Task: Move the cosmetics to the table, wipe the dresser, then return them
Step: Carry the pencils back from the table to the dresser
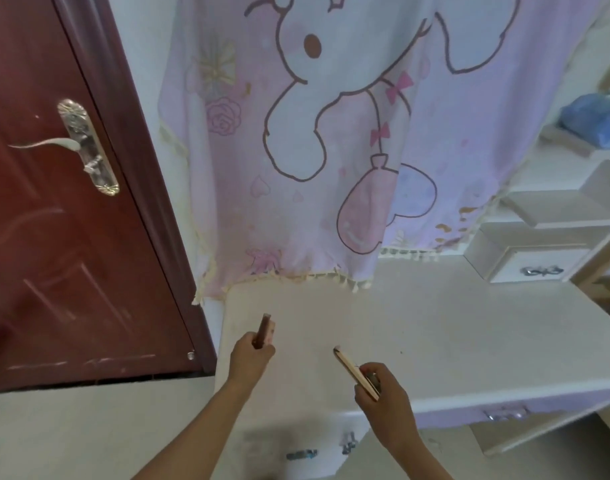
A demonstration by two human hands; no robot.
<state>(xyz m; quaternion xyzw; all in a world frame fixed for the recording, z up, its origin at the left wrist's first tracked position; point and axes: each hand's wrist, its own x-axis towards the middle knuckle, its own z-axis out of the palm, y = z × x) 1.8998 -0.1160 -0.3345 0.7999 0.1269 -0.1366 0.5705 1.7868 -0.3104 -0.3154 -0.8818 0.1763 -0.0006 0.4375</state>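
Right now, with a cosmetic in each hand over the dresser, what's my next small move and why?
Probably lower the left hand and set its brown case on the dresser top: both hands hover over it, the right hand grips a slim beige case, and the surface beneath looks bare.

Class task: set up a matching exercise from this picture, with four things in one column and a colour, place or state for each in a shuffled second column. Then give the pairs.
Column one:
1. left hand
2. right hand
3. door
4. bag

Column two:
A. grips a slim beige cosmetic
B. blue, at the upper right
C. grips a brown cosmetic
D. dark red, at the left

Pairs: 1-C, 2-A, 3-D, 4-B
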